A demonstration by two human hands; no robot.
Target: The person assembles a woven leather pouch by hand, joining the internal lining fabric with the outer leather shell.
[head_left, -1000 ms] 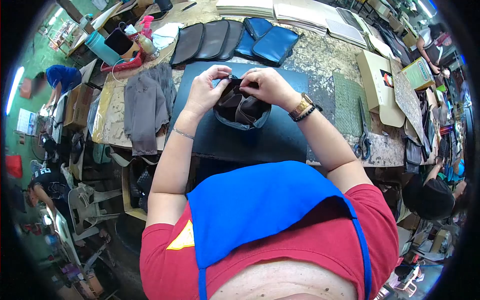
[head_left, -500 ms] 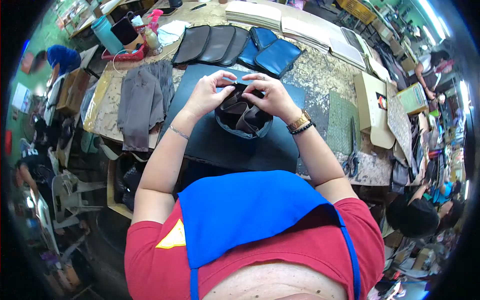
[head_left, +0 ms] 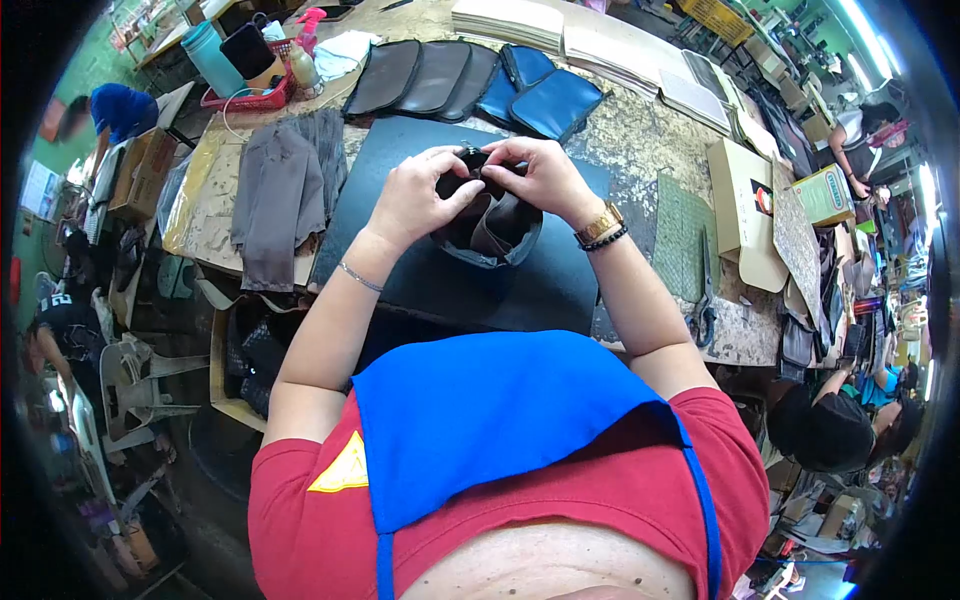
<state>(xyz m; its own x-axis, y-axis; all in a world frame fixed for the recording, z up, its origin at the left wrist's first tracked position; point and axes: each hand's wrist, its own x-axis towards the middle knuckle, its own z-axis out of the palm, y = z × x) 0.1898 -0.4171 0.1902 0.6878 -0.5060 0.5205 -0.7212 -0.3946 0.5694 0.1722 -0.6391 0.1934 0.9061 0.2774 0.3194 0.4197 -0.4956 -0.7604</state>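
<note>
A dark pouch (head_left: pixel 518 238) with a brown lining stands with its mouth open toward me on a black mat (head_left: pixel 395 140). My left hand (head_left: pixel 422 195) is closed at the pouch's far left rim, thumb and fingers pinching the edge. On the far right rim my right hand (head_left: pixel 548 182) is closed too, its thumb reaching inside the opening. Both sets of fingertips nearly meet at the far side, where they partly cover the rim. Beyond the mat lie several flat brown pouches (head_left: pixel 432 78) and blue pouches (head_left: pixel 555 105).
Brown fabric pieces (head_left: pixel 272 205) lie left of the mat, behind them a red basket (head_left: pixel 255 100) with a teal bottle (head_left: pixel 212 58). To the right are a green cutting mat (head_left: pixel 680 240), scissors (head_left: pixel 706 300) and a cardboard box (head_left: pixel 735 210). Paper stacks (head_left: pixel 510 22) line the back.
Both hands have drawn closer together at the far rim, and their fingers have curled down tighter around it. The pouch has stayed in nearly the same spot.
</note>
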